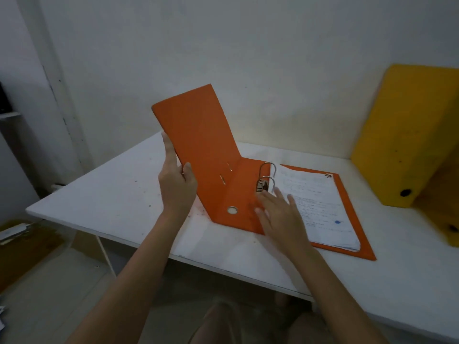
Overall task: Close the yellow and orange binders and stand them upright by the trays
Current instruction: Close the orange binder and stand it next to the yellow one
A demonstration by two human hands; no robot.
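Orange binder (208, 155) cover pinched at edge by left hand (177, 181), half raised; right hand (278, 212) spread flat beside rings (268, 177); cover to be folded over papers (315, 207) next

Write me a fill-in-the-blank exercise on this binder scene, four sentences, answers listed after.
1. The left hand lifts the front cover of the ____ binder.
2. The right hand hovers open just below the metal ____.
3. The stack of paper in the binder is covered in ____ handwriting.
4. The closed yellow binder stands upright against the ____.

Missing words: orange; rings; blue; wall
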